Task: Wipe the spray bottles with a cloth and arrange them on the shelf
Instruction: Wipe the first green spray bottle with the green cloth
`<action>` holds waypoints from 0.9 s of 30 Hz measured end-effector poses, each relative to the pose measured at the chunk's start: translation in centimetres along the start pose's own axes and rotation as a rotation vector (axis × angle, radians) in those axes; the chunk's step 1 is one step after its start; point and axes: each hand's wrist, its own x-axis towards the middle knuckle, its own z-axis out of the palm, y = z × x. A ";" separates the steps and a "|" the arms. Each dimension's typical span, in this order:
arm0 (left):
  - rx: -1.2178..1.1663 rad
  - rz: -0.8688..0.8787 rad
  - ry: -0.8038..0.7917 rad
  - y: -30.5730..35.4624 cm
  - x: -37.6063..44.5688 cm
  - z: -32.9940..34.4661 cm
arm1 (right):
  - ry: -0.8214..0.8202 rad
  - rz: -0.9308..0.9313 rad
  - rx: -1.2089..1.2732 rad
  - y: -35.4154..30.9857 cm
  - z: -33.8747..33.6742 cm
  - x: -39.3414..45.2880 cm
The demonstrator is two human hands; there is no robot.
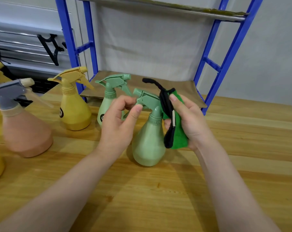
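head view: left hand [123, 114] pinches the trigger head of a green spray bottle [148, 141] mid-tabletop, in front of the blue shelf [214, 64]. right hand [187, 121] grips a green cloth [178, 139] against its neck. best to steady the head and wipe downward.

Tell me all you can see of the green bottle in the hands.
The green spray bottle looks like matte plastic, with a pear-shaped body, ribbed collar and darker green trigger head. It tilts slightly over the wooden table. The left hand pinches its trigger head; the right hand presses a green cloth against its neck.
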 end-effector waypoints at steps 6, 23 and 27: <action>0.061 0.025 0.021 -0.2 -0.1 0.0 | 0.021 0.103 0.073 -1.2 -0.3 0.0; 0.178 0.038 -0.169 -0.3 -0.6 0.6 | 0.431 -0.029 0.076 -3.4 -7.3 -0.6; 0.192 0.081 -0.203 -0.1 -0.9 0.9 | 0.491 -0.054 0.075 -4.1 -9.8 -0.4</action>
